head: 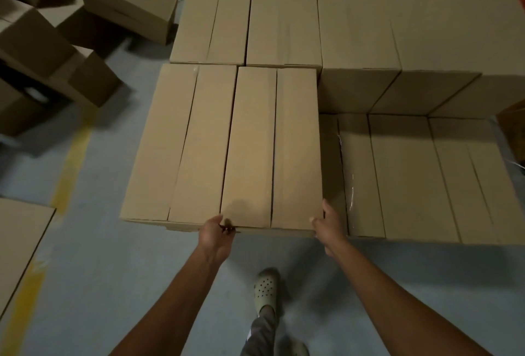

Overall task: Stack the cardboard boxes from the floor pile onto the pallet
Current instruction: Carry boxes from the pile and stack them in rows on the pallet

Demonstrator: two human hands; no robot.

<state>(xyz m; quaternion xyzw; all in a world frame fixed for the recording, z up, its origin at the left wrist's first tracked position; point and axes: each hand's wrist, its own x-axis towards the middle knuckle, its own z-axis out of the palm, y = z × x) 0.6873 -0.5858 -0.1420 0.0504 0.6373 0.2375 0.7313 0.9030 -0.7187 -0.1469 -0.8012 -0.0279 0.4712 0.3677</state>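
A long cardboard box [272,142] lies on top of the stacked boxes in front of me, beside another of the same size [179,142] on its left. My left hand [217,235] grips its near left corner, fingers curled under the front edge. At the near right corner my right hand [326,223] holds the box, thumb on the front edge and fingers along the side. The pallet itself is hidden under the boxes. To the right, a lower layer of boxes [412,179] shows, with taller boxes [397,43] behind.
A jumbled pile of cardboard boxes [56,43] lies on the grey floor at the left. A yellow floor line [68,173] runs along the left. Another box [20,242] juts in at the lower left. My foot in a pale clog [265,289] stands below the stack.
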